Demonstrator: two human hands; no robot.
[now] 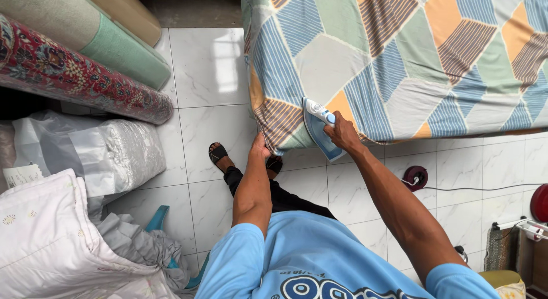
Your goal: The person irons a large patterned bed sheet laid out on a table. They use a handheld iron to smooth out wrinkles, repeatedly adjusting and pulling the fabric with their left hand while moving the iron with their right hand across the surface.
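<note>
Ironing is under way: our right hand [342,133] grips the blue-and-white iron [317,129] closed, pressed on the patterned sheet [399,59] at its hanging edge, while our left hand [260,148] pinches that edge taut; next, we judge, comes a steady glide.

I stand on the tiled floor [211,71] before the sheet-covered table [411,53]. My right hand [342,133] holds the iron [317,125] on the sheet's near edge; my left hand [260,148] grips the hanging corner just left of it. Rolled rugs [80,65] lie far left, bagged bedding [108,153] nearer me below them, a cord reel [415,177] under the table's edge to my right
</note>
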